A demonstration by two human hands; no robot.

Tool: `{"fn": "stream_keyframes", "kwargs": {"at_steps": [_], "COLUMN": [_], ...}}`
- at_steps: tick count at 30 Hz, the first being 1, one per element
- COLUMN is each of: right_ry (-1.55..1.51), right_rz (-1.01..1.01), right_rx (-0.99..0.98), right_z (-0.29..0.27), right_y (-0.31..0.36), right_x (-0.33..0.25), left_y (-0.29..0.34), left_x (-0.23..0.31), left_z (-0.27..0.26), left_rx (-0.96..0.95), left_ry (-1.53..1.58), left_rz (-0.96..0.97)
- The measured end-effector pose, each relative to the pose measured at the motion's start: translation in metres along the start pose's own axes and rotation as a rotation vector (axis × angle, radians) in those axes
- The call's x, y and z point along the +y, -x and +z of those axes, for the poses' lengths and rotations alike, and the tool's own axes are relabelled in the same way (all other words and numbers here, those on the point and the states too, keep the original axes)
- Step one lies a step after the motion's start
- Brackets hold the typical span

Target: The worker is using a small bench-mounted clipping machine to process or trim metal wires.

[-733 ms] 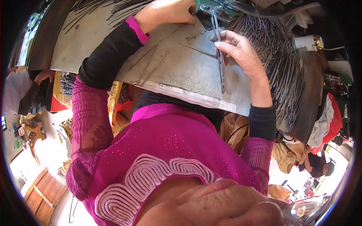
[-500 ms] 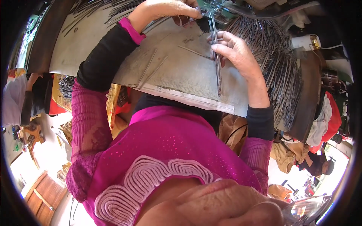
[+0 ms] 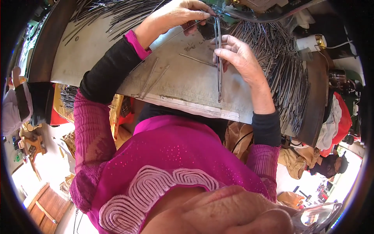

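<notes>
the right hand [image 3: 237, 58] has slid nearer the machine [image 3: 249, 7] at the far edge, fingers pinched on long metal strips [image 3: 219, 58] standing on the grey table [image 3: 187, 84]. the left hand [image 3: 177, 15] stays closed around a thin rod [image 3: 183, 30], feeding it in.

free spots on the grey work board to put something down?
Bare grey board between the left forearm and the long metal strip held by the right hand, apart from a few loose rods. Crowded: rod heaps right and top left.
</notes>
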State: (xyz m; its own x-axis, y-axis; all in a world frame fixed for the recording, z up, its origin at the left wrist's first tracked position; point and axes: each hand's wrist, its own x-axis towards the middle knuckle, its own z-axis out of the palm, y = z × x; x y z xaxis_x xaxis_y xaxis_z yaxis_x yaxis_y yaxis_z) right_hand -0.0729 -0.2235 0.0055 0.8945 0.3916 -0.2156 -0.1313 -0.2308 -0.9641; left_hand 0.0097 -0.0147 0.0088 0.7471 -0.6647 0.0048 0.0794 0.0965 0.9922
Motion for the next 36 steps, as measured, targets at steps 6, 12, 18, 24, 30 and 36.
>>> {"fn": "stream_keyframes", "kwargs": {"at_steps": [6,12,18,24,30,36], "right_ry": [-0.056,-0.109,-0.136,-0.13,-0.14,-0.138], "right_rz": [-0.042,-0.059,-0.058,-0.038,-0.029,-0.034], "right_rx": [0.043,0.07,0.073,0.078,0.072,0.09], "right_z": [0.002,0.003,0.001,-0.001,-0.002,-0.001], "right_y": [0.0,-0.003,-0.005,-0.006,-0.007,-0.007], "right_x": [0.0,0.001,0.005,0.004,0.006,0.007], "left_y": [-0.006,-0.011,-0.01,-0.006,-0.011,-0.012], "left_x": [-0.016,-0.017,-0.003,0.009,0.005,-0.002], "left_z": [-0.001,0.01,0.012,0.019,0.014,0.01], "left_rx": [0.077,0.15,0.126,0.181,0.148,0.182], "left_ry": [-0.295,-0.312,-0.166,-0.279,-0.208,-0.281], "left_rz": [0.168,0.229,0.064,0.063,0.022,-0.034]}}
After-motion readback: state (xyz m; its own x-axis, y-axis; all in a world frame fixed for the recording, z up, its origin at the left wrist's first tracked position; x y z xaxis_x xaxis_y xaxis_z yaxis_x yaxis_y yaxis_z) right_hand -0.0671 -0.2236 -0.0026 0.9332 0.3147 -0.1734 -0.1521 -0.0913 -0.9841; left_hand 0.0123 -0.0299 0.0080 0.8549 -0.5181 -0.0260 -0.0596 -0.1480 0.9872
